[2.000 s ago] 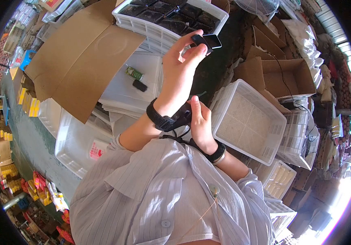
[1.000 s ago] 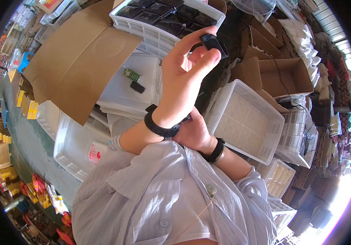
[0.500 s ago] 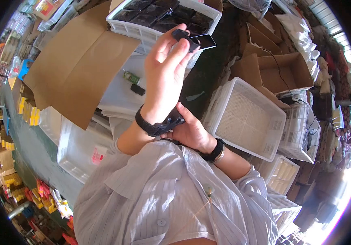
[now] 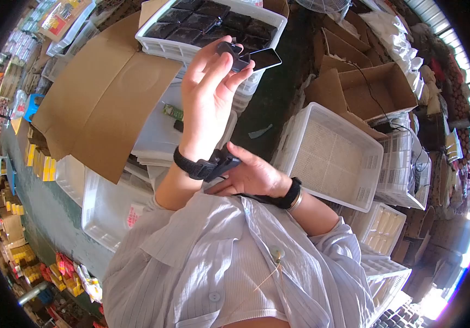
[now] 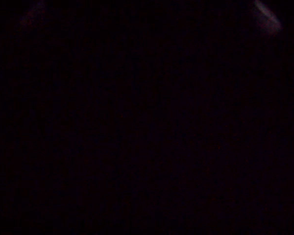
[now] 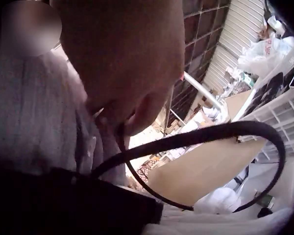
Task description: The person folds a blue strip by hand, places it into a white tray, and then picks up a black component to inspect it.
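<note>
In the head view my left hand is raised and pinches a small black device with a glossy screen between thumb and fingers, in front of a white crate of dark trays. My right hand lies below it at the left wrist. Its thumb touches the black wrist-worn camera mount and its fingers reach under the forearm, partly hidden. The left wrist view is black. The right wrist view shows fingers close up over a looping black cable and my striped shirt.
A large cardboard sheet lies at the left over stacked white trays. A green circuit board lies on a tray. An empty white mesh basket stands at the right, with open cardboard boxes behind it.
My left hand has shifted left with the device, turning it between the fingers. My right hand has stayed at the left wrist mount and now lies flatter and lower.
</note>
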A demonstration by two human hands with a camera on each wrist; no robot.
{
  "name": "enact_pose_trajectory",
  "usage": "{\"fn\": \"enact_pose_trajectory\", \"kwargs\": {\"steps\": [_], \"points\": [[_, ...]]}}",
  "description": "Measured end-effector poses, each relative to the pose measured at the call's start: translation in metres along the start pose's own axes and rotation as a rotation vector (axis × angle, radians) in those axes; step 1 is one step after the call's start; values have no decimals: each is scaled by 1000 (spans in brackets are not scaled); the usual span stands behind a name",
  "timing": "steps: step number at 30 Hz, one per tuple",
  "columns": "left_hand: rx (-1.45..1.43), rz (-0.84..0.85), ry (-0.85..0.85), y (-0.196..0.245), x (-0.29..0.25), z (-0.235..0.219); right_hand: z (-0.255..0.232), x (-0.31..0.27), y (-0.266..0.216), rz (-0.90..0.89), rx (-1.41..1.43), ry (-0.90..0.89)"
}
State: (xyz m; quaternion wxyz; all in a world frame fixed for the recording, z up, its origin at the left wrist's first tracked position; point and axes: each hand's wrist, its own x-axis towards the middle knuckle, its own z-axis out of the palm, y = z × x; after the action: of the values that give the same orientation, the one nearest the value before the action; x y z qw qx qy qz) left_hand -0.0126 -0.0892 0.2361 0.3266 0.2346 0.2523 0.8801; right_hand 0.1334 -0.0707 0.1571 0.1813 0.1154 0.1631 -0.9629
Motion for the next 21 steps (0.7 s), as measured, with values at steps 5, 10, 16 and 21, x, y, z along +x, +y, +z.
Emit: {"fn": "enact_pose_trajectory", "kwargs": {"steps": [5, 10, 16, 21], "points": [[-8, 53, 25, -2, 3, 6, -3, 9, 13, -225, -65, 60], [1, 34, -8, -2, 3, 5, -4, 7, 11, -234, -152, 68], [81, -245, -256, -6, -10, -27, -1, -28, -57, -736, -291, 397], [282, -529, -474, -28, -47, -23, 54, -84, -97, -1303, 5, 151]]}}
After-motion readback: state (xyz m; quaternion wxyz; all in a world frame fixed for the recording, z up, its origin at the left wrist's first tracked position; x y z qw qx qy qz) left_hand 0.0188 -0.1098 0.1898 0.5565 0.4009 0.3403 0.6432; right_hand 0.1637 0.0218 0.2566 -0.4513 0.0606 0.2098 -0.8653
